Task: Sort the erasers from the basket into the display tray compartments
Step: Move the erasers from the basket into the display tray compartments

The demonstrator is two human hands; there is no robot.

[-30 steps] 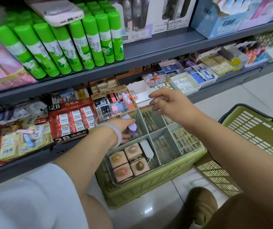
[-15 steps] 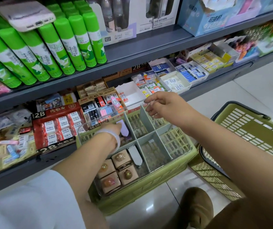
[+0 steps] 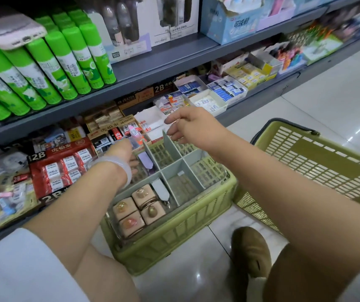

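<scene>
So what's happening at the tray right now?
A person is filling a clear display tray that sits on a green crate. The left hand is down in the far left compartment at a purple eraser; whether it grips it is hidden. The right hand hovers open above the dividers. Four pink erasers and a grey one fill the near left compartment.

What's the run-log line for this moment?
left hand: in far-left tray compartment beside purple eraser | right hand: open above display tray | near-left compartment: four square erasers, grey eraser
</scene>
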